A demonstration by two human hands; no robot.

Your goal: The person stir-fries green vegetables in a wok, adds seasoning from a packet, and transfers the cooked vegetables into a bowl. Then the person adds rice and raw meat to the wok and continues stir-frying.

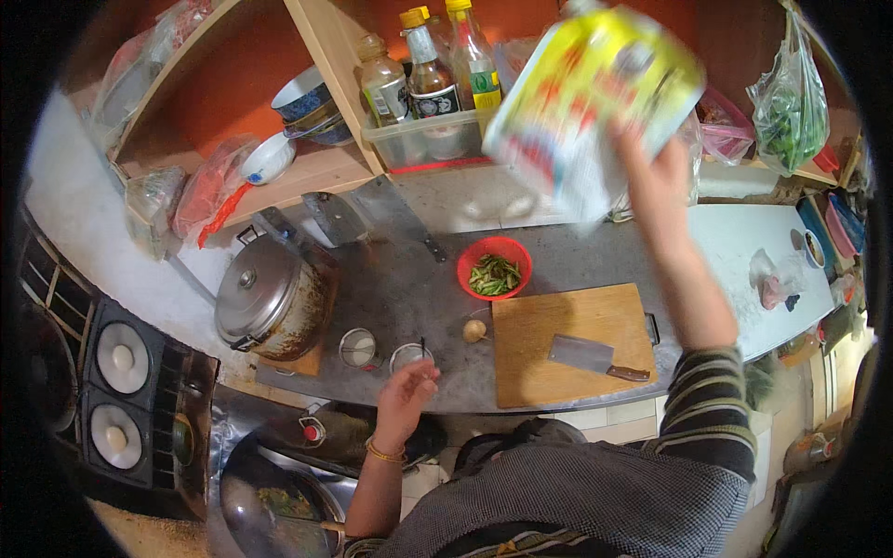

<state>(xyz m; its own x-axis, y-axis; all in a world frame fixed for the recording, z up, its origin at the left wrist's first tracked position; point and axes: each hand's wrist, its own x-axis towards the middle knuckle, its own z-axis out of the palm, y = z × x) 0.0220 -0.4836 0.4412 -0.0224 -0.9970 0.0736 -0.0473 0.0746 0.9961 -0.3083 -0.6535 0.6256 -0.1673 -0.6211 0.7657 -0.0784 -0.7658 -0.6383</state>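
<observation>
Raised at the shelf's front, my right hand (645,157) grips a yellow and white printed plastic bag (593,97), blurred by motion. My left hand (407,397) hovers by a small round container (411,357) with a dark handle sticking up; its fingers are partly curled, and contact cannot be told. Another small container of white contents (357,347) stands to its left. A red bowl of cut green vegetables (494,268) sits behind a wooden cutting board (530,349), on which a cleaver (582,353) lies flat. A small round pale bulb (474,330) lies beside the board.
A lidded metal pot (268,300) stands at the left of the counter, near upright knives (335,218). Sauce bottles (432,91) fill a plastic bin (391,146) on the shelf. Below left, a wok (241,516) holds food, beside a gas stove (118,397). A bag of greens (792,132) hangs right.
</observation>
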